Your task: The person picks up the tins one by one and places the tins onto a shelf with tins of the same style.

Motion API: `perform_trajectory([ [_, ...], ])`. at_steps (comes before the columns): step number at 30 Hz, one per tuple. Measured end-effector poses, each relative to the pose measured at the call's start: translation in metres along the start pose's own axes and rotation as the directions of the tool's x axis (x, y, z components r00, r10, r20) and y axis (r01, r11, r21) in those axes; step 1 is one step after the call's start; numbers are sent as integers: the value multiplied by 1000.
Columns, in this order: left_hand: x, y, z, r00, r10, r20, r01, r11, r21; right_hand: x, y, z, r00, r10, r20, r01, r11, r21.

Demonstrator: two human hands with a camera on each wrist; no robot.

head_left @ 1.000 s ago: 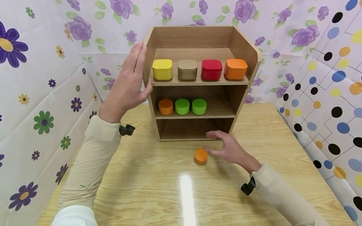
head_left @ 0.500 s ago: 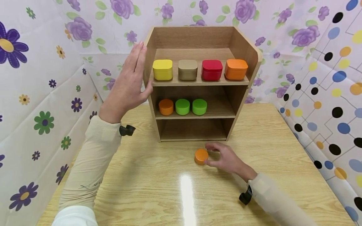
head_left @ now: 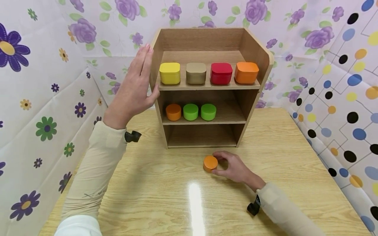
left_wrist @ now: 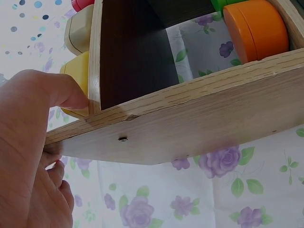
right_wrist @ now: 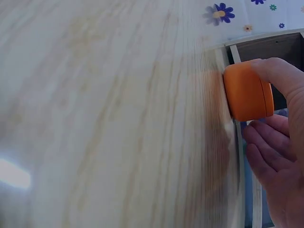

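Observation:
A small round orange lidded container (head_left: 210,163) stands on the table in front of the shelf unit. My right hand (head_left: 234,167) holds it from the right, thumb on the near side and fingers on the far side. In the right wrist view, the thumb of my right hand (right_wrist: 285,156) touches the orange container (right_wrist: 246,92). My left hand (head_left: 133,85) rests against the left side of the wooden shelf unit (head_left: 203,88), fingers straight up along the panel. The left wrist view shows the thumb of my left hand (left_wrist: 28,123) on the panel's front edge (left_wrist: 156,97).
Yellow (head_left: 170,73), tan (head_left: 196,73), red (head_left: 221,73) and orange (head_left: 246,73) squarish boxes line the top shelf. One orange round container (head_left: 173,112) and two green ones (head_left: 190,112) sit on the middle shelf. Patterned cloth walls (head_left: 333,98) enclose the table (head_left: 153,196).
My right hand has come down and left from in front of the bottom shelf and closed round the orange container. The left hand has stayed on the shelf unit.

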State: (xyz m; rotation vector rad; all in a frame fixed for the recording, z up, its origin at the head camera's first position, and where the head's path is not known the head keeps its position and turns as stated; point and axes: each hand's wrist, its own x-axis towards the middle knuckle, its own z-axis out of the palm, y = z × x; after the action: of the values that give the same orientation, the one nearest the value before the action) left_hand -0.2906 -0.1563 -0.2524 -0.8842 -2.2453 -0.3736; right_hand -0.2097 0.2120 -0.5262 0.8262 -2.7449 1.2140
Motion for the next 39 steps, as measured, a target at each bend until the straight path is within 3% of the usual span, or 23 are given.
perform_trajectory([
  [10, -1, -1, 0, 1000, 3, 3, -3, 1000, 5, 2, 0, 5, 1000, 20, 19, -20, 1000, -12],
  [19, 0, 0, -1, 1000, 2, -5, -2, 1000, 0, 6, -3, -2, 998, 55, 31, -55, 998, 16],
  [39, 0, -2, -2, 1000, 15, -1, -15, 1000, -4, 11, -24, -52, 999, 34, -11, -34, 999, -40],
])
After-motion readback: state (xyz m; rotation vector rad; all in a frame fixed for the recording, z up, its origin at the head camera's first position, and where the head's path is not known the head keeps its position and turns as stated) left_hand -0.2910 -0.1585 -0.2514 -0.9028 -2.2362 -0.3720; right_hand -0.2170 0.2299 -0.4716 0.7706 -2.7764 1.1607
